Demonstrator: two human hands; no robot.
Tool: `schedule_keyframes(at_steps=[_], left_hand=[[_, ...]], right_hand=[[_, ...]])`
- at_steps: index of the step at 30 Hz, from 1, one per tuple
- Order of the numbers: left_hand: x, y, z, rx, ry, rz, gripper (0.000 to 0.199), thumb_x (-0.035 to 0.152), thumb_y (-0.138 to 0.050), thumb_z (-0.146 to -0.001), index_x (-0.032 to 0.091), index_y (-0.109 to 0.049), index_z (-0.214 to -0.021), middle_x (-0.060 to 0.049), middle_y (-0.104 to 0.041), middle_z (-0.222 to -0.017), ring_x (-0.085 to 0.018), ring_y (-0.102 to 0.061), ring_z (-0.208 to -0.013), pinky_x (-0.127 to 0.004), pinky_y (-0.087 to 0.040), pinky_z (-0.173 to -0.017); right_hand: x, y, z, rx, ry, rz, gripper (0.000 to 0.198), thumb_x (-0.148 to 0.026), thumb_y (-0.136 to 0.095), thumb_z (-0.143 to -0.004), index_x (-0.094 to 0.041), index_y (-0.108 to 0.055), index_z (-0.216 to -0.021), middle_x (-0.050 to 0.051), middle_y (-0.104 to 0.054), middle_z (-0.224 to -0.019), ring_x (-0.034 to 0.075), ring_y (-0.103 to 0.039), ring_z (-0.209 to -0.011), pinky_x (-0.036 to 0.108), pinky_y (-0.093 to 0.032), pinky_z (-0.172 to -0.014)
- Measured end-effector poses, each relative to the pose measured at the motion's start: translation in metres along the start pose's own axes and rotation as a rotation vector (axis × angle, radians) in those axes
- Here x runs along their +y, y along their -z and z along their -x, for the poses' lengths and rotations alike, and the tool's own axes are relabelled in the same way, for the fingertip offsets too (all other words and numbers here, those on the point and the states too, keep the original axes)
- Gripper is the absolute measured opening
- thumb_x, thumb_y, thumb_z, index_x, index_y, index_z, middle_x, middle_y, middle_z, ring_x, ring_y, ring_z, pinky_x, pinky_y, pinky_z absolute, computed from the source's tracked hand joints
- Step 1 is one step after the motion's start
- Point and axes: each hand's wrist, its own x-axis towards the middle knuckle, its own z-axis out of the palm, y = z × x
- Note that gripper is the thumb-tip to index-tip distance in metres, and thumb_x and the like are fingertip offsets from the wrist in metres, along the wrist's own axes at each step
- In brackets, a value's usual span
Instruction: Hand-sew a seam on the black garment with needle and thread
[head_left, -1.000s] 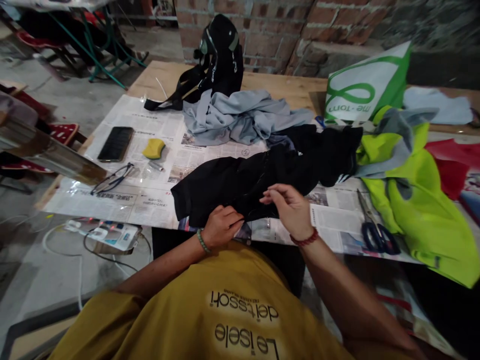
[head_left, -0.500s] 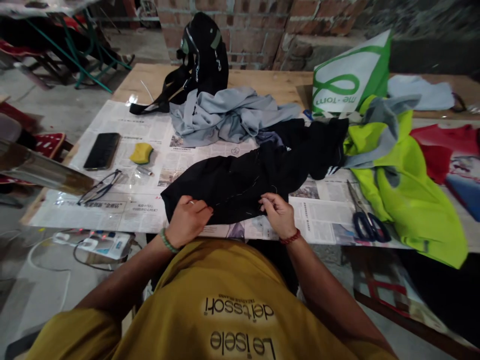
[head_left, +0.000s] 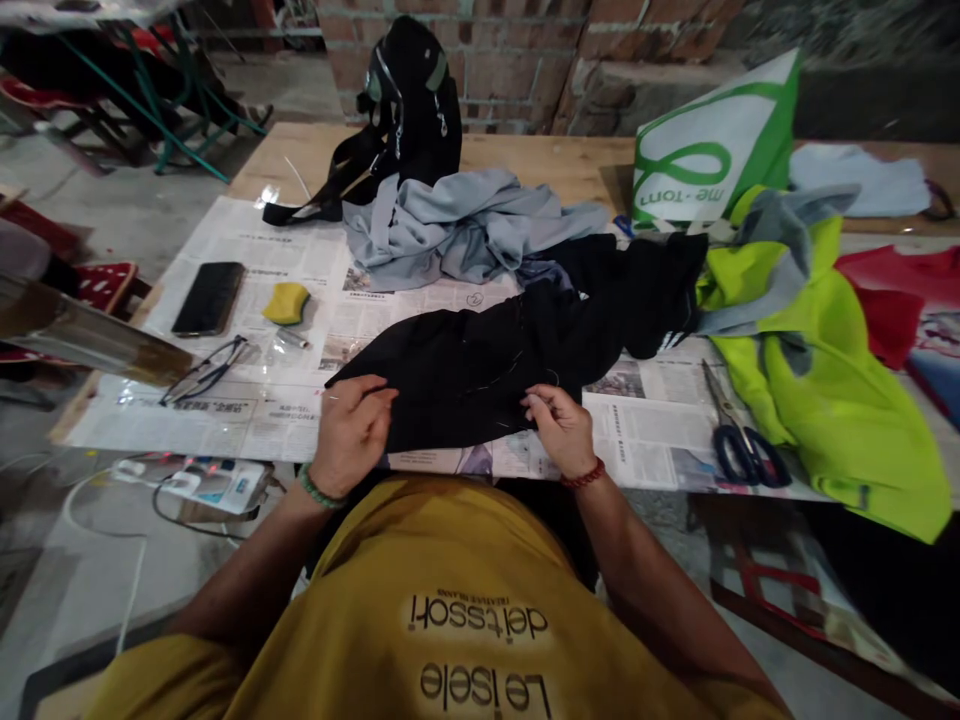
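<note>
**Black garment at table edge: hand stitching under way, extent unclear**

The black garment [head_left: 495,370] lies spread on newspaper [head_left: 285,400] at the near edge of the table [head_left: 570,165], its far end bunched against a grey cloth [head_left: 465,225]. Faint pale lines, apparently thread, show across its middle. I judge the sewing part done; how much seam is left cannot be read at this size.

The left hand [head_left: 349,430] rests on the garment's near-left corner, fingers closed in a pinch on something thin, possibly a needle; too small to confirm. The right hand [head_left: 559,430] pinches the near hem toward the garment's middle. The garment runs between and beyond both hands.

Scissors [head_left: 739,435] lie well to the right, beside a yellow-green garment [head_left: 832,400]. A phone [head_left: 208,298], a yellow sponge [head_left: 286,302] and spectacles [head_left: 202,370] lie to the left. A black backpack [head_left: 412,100] and a green-and-white bag [head_left: 712,150] stand farther back.
</note>
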Motion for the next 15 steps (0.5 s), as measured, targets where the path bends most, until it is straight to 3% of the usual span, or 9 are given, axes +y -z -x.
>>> schedule_keyframes(at_steps=[3, 9, 12, 15], left_hand=[[0.025, -0.016, -0.013, -0.105, -0.128, 0.122, 0.019, 0.022, -0.052, -0.087, 0.020, -0.064, -0.101, -0.006, -0.063, -0.106, -0.020, -0.057, -0.098, -0.037, -0.042, -0.084], [0.044, -0.052, -0.031, -0.375, -0.231, 0.069, 0.030, 0.033, -0.063, -0.080, 0.017, -0.063, -0.106, -0.008, -0.067, -0.098, -0.023, -0.058, -0.089, -0.038, -0.037, -0.075], [0.046, -0.056, -0.029, -0.366, -0.248, 0.054, 0.024, 0.029, -0.063, -0.080, 0.019, -0.064, -0.102, -0.006, -0.068, -0.088, -0.021, -0.057, -0.083, -0.038, -0.034, -0.074], [0.048, -0.052, -0.020, -0.278, -0.277, 0.052, 0.014, 0.024, -0.059, -0.084, 0.022, -0.066, -0.096, -0.003, -0.065, -0.080, -0.019, -0.055, -0.079, -0.038, -0.033, -0.076]], right_hand=[[-0.001, 0.000, -0.001, 0.007, -0.018, -0.023, 0.020, -0.034, -0.054, -0.084, -0.018, -0.063, -0.093, 0.002, -0.068, -0.074, 0.011, -0.060, -0.059, 0.024, -0.049, -0.058], [-0.004, 0.002, 0.001, 0.035, -0.012, -0.131, 0.016, -0.031, -0.055, -0.084, -0.019, -0.062, -0.091, 0.001, -0.067, -0.073, 0.010, -0.060, -0.058, 0.025, -0.050, -0.059], [-0.005, 0.004, 0.004, 0.062, 0.027, -0.158, 0.013, -0.029, -0.055, -0.085, -0.020, -0.062, -0.091, 0.000, -0.067, -0.073, 0.011, -0.061, -0.058, 0.025, -0.051, -0.060], [-0.005, 0.005, 0.010, 0.100, 0.089, -0.159, 0.012, -0.026, -0.055, -0.085, -0.020, -0.062, -0.093, 0.000, -0.068, -0.074, 0.011, -0.063, -0.059, 0.026, -0.053, -0.061]])
